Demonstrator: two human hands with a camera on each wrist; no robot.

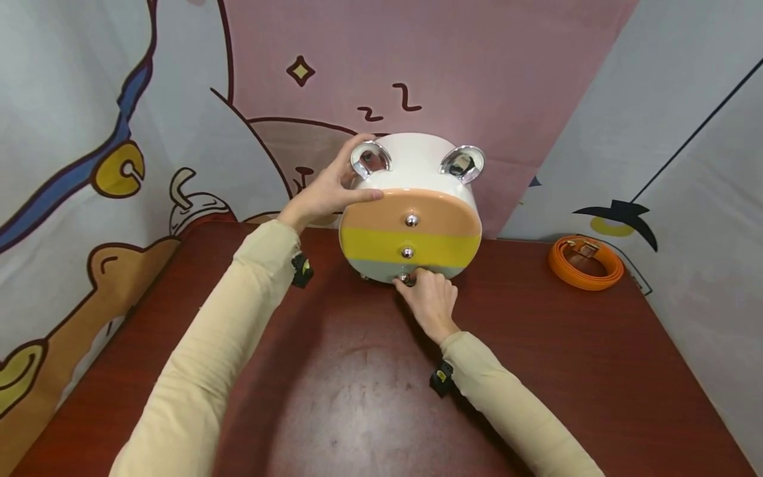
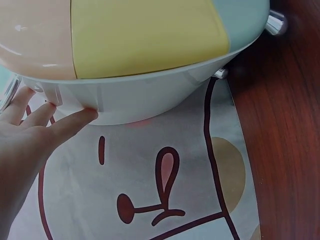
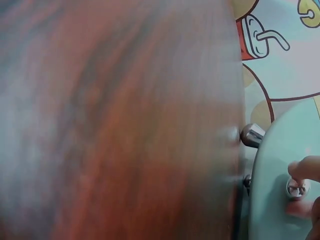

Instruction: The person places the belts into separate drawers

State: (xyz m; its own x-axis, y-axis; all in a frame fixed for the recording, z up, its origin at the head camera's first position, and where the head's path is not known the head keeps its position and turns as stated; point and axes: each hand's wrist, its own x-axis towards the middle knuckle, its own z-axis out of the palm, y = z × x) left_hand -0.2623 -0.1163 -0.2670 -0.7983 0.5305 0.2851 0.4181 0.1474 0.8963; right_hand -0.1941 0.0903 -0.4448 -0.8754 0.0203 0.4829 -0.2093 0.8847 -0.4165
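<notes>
Pinched by the right hand [image 1: 430, 301] is the bottom knob [image 1: 406, 278] of the box [image 1: 410, 228], whose upper side just above is gripped by the left hand [image 1: 334, 192], the box standing on the table [image 1: 357, 397].

Drawer box [image 1: 410, 225]: white shell, front banded peach, yellow, pale grey-blue, chrome knobs. Table [image 1: 369, 391] dark red-brown. Orange belt [image 1: 585, 262] at 2 o'clock.
</notes>
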